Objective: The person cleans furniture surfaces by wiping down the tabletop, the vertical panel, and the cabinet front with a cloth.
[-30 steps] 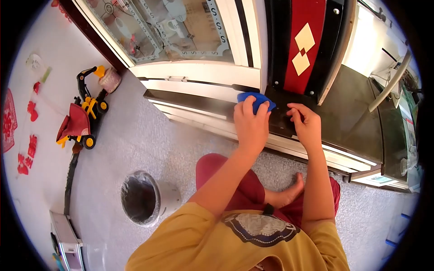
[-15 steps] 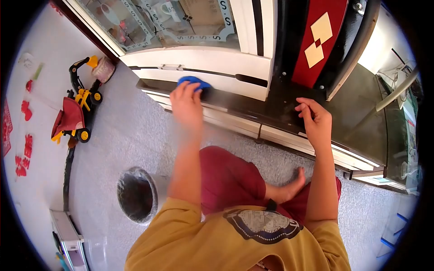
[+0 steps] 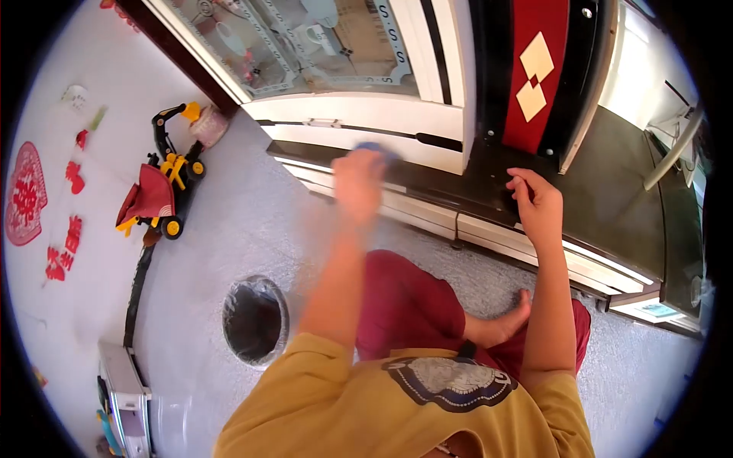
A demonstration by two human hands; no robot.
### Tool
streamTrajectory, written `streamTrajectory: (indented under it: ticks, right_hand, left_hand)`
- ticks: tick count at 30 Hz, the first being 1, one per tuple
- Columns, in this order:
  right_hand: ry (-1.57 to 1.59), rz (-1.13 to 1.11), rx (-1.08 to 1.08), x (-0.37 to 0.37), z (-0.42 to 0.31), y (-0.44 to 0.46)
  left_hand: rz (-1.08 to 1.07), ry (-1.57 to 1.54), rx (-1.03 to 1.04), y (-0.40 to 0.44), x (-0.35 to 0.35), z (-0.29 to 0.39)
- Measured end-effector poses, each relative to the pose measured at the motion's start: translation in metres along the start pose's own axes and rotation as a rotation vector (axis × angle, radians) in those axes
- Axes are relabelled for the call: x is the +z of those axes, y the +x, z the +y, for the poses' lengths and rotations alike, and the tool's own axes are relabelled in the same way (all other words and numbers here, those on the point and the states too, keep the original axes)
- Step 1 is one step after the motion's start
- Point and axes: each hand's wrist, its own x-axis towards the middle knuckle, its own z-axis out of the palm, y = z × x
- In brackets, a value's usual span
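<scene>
A blue cloth [image 3: 376,149], blurred by motion, lies under the fingers of my left hand [image 3: 357,182] on the dark ledge [image 3: 435,185] below the white cabinet front. My left hand is smeared too, but it is closed on the cloth. Near the red and black panel, my right hand [image 3: 537,200] rests above the dark cabinet top [image 3: 603,198], fingers curled and thumb close to them. Nothing shows in my right hand, though its palm side is partly hidden.
A lined trash bin [image 3: 256,320] stands on the floor left of my legs. Farther left is a toy excavator [image 3: 156,191] by the wall. The glass-doored cabinet [image 3: 343,111] rises ahead. A pale curved pole [image 3: 676,145] is at the right.
My left hand went left along the ledge with the blue cloth, then came partway back to the right. My right hand stays near the same spot. The view has shifted slightly.
</scene>
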Motion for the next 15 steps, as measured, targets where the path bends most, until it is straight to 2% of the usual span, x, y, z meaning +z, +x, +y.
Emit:
streamTrajectory:
  ticks: [1, 2, 4, 7, 12, 15]
  right_hand:
    - [-0.015, -0.004, 0.000, -0.001, 0.000, 0.000]
    - [-0.016, -0.001, -0.012, -0.001, 0.002, 0.000]
    - [-0.027, 0.004, -0.034, -0.001, 0.004, 0.000]
    - [-0.018, -0.003, -0.014, -0.004, 0.005, 0.000]
    - [0.004, -0.022, 0.035, -0.006, 0.004, 0.001]
    - [0.015, -0.022, 0.015, -0.006, 0.009, 0.000]
  left_hand:
    - [0.023, -0.024, 0.065, -0.003, 0.001, 0.032]
    - [-0.051, -0.052, 0.051, -0.001, -0.003, 0.065]
    - [0.000, -0.116, 0.054, -0.011, 0.009, 0.111]
    - [-0.027, -0.143, 0.029, -0.011, 0.012, 0.135]
    - [-0.075, -0.131, -0.046, -0.009, 0.001, 0.112]
    - [-0.028, 0.030, -0.113, -0.004, -0.004, 0.054]
